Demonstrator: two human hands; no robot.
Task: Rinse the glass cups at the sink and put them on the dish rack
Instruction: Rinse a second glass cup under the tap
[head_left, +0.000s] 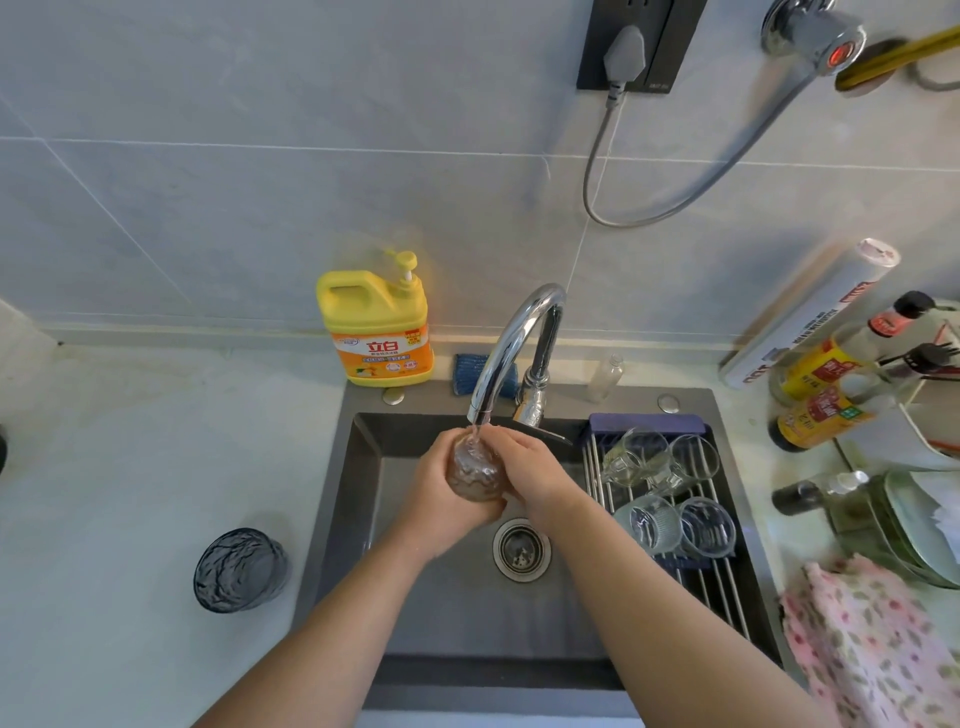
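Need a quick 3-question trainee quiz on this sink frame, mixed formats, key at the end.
1. True or false: the dish rack is empty.
2. The cup under the running faucet is held by: A) left hand only, B) right hand only, C) both.
3. Fill in: the dark glass stands on the counter to the ___ of the sink.

Key: 1 false; 2 C; 3 left.
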